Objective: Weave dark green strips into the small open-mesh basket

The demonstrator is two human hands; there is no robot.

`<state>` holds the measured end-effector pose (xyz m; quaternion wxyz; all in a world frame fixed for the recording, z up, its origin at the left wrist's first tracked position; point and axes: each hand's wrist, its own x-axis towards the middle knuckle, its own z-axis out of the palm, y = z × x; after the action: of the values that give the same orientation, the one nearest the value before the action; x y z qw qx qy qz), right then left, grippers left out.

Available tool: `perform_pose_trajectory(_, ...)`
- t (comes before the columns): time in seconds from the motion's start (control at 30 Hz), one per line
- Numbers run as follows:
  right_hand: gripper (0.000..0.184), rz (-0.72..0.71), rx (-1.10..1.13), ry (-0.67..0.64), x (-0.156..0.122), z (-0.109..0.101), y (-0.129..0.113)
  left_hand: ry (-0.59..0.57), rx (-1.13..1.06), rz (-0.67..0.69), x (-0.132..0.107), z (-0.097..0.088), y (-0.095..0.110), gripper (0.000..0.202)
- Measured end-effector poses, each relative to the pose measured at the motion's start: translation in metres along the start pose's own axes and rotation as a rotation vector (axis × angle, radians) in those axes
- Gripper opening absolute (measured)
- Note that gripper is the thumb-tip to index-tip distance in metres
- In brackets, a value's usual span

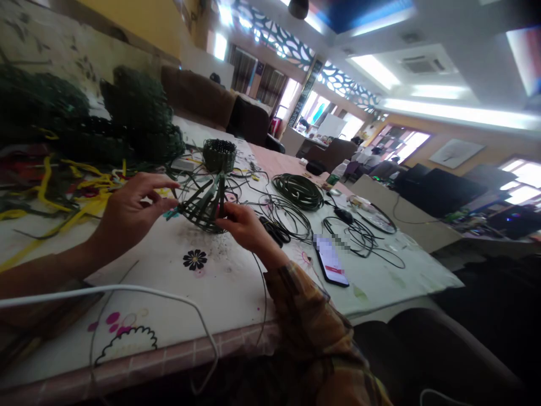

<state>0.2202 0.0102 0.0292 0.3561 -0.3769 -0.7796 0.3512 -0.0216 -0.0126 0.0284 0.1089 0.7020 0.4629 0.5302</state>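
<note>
A small half-woven basket (pixel 203 211) of dark green strips, with loose strip ends rising to a narrow top, is on the table in front of me. My right hand (pixel 245 223) grips its right side between thumb and fingers. To the left of the weave is my left hand (pixel 137 211), its thumb and index finger apart close to the strips; I cannot make out anything held between them. Just behind stands a round dark green woven basket (pixel 219 155).
Coiled green strip (pixel 298 192) and looser loops lie to the right, near a phone (pixel 332 262). Yellow strips (pixel 91 194) and large dark green woven pieces (pixel 135 113) crowd the left. A white cable (pixel 169 296) crosses the foreground. A bottle (pixel 338 172) stands farther back.
</note>
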Motion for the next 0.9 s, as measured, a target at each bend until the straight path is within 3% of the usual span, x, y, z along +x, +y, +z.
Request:
perform_pose_trajectory(0.13,0.012,-0.069,0.119,-0.043,0.001,-0.004,0.002,-0.103,0.134,0.326,0.003,0.003,-0.022,0.036)
perform_pose_trajectory(0.33,0.015,-0.046,0.196,-0.039,0.0,-0.007,0.001,-0.144,0.165,0.407,0.003,0.004,-0.024,0.032)
perform_pose_trajectory(0.4,0.018,-0.017,0.205,-0.011,0.0,-0.006,0.002,-0.179,0.135,0.388,0.001,0.004,-0.022,0.03)
perform_pose_trajectory(0.57,0.02,-0.013,0.241,0.072,0.0,0.0,0.006,-0.224,0.094,0.195,0.0,0.009,-0.023,0.029)
perform_pose_trajectory(0.9,0.016,0.189,0.548,0.034,0.002,0.005,0.015,-0.251,0.003,0.036,0.002,0.011,-0.03,0.031)
